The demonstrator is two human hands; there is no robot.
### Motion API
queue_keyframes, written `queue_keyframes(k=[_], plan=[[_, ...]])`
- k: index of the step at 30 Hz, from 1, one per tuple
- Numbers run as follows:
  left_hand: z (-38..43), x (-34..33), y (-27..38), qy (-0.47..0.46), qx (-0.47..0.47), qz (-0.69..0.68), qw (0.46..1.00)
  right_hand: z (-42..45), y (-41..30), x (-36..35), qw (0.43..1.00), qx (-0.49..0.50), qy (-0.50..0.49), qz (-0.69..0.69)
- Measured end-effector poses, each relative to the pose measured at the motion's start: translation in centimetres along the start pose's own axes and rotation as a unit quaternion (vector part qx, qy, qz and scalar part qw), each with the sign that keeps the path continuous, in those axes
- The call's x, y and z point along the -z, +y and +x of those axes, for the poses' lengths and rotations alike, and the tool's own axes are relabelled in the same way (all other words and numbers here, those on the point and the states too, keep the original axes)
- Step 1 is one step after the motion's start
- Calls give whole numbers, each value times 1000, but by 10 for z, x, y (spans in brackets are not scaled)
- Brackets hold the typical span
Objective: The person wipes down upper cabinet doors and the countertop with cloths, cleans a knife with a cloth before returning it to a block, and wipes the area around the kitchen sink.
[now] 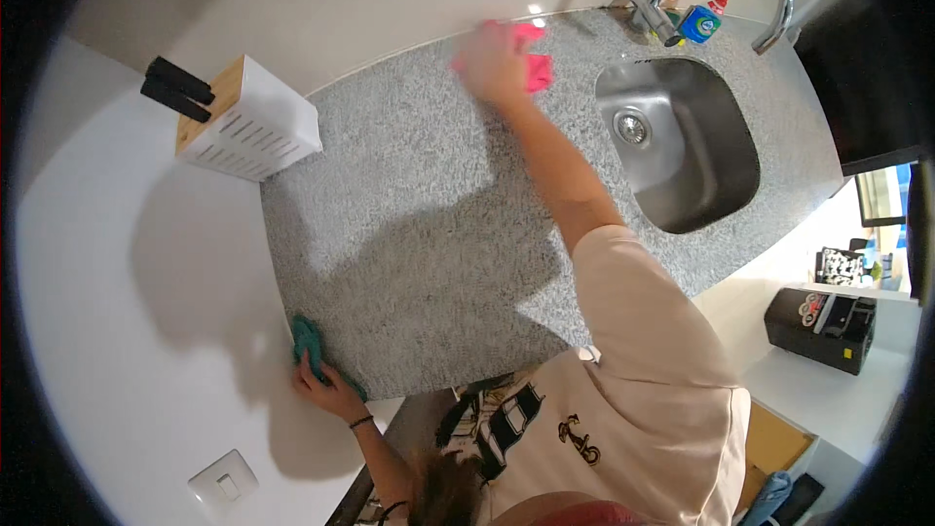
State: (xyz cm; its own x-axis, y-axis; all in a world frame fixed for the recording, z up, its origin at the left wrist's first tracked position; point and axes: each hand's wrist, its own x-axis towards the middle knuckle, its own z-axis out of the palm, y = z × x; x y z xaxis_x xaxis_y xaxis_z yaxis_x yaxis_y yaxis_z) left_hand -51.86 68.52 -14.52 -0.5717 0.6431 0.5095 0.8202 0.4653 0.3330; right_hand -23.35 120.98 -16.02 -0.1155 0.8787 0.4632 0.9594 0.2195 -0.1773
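A bright pink cloth (539, 71) lies under my right hand (495, 67), pressed flat on the speckled grey countertop (409, 161) close to the back wall. That hand is blurred. At the counter's near left corner, my left hand (330, 389) grips a teal cloth (307, 340), which touches the counter where it meets the white side wall. A dark band circles the left wrist.
A white knife block (274, 124) with black-handled knives (175, 88) stands at the back left. To the right are a steel sink (701, 139), a chrome faucet (654, 11) and a blue dish soap bottle (701, 22). A light switch (224, 486) is on the left wall.
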Motion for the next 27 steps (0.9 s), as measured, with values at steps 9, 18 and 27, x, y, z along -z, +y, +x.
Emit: queue_keyframes(k=[9,18,27], plan=[[3,32,2,-38,80,47,995,52,111,30,975,-210,-53,-37],[-9,33,19,-49,31,32,998,-81,83,105,939,-258,-174,-148],[-7,12,16,-29,-16,22,999,-298,130,225,995,-47,-80,27]])
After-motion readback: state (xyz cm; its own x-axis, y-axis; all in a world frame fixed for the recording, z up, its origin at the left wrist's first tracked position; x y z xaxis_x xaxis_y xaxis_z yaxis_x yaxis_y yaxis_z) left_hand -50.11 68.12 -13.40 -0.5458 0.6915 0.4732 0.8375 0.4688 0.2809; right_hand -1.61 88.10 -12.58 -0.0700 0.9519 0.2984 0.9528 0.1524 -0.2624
